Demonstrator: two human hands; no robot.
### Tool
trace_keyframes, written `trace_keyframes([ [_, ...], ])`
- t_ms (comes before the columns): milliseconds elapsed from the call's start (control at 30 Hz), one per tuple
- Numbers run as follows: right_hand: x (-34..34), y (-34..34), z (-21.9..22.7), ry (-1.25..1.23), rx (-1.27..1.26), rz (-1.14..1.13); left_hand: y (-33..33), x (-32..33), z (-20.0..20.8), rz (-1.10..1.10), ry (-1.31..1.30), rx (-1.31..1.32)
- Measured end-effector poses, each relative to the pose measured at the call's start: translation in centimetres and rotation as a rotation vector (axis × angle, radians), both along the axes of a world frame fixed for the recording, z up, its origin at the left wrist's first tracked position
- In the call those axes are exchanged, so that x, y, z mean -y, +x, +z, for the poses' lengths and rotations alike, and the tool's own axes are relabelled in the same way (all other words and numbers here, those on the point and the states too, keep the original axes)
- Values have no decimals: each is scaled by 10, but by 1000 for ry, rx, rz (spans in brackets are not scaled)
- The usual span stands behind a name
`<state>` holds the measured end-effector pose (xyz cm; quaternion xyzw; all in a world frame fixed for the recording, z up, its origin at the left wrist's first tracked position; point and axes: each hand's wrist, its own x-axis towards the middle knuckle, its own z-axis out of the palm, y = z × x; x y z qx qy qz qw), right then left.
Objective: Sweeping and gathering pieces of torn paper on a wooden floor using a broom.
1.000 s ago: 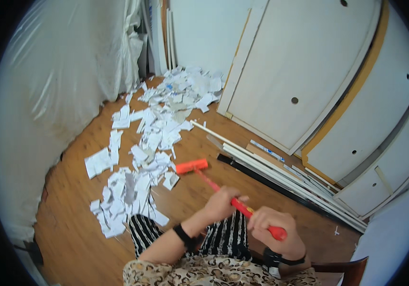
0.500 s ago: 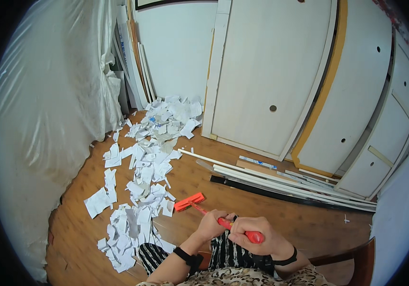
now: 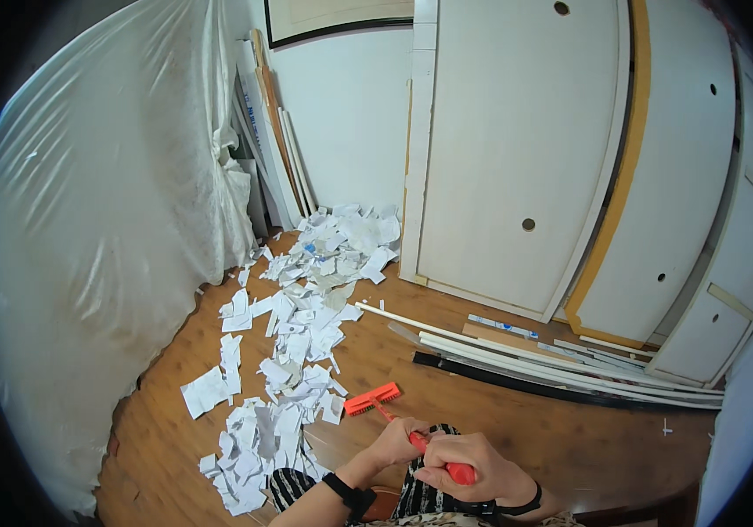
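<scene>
My left hand (image 3: pixel 392 442) is closed around the shaft of a red-orange floor brush (image 3: pixel 373 399). Closer to me, my right hand (image 3: pixel 473 467) grips the thick red end of the same handle. The bristled head is down at the wooden floor, just right of a long heap of torn white paper (image 3: pixel 293 422). A small gap seems to separate the head from the nearest scraps. My legs in black-and-white striped cloth show beneath my hands.
Whitish sheeting (image 3: pixel 130 237) hangs along the left. Large white panels (image 3: pixel 517 158) lean at the right, with long white strips (image 3: pixel 517 351) on the floor before them. Several boards (image 3: pixel 275 132) stand in the far corner. A framed picture (image 3: pixel 341 19) hangs above.
My view has tilted up and swung slightly left, so the scene sits lower and further right. Both hands keep their hold on the brush; its head stays beside the paper heap.
</scene>
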<state>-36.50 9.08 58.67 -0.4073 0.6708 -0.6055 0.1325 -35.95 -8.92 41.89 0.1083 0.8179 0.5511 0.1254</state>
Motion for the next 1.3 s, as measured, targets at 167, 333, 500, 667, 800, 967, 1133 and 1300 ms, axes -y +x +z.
trace_keyframes([
  [167, -19, -8, 0, -55, -28, 31, -6, -15, -5, -35, 4, -90],
  [333, -44, -23, 3, -45, -62, 9, -23, -36, 7, -53, -8, -2],
  [500, -59, -42, 4, -52, -11, 44, -34, -43, 6, -81, -76, 42],
  [667, -63, -56, 1, -70, -5, 63, -44, -52, 16, -28, -46, 79],
  [800, -63, -59, 2, -69, -14, 117, -40, -55, 6, 22, -87, 71],
  [967, -51, -48, -1, -7, 45, 188, -22, -45, -4, 109, -92, -7],
  [1133, -31, -13, -5, 1, -57, 151, -1, -28, -11, 152, -110, -46],
  [1300, -17, 26, 14, 32, -54, 215, 37, -10, -16, 173, -134, -38],
])
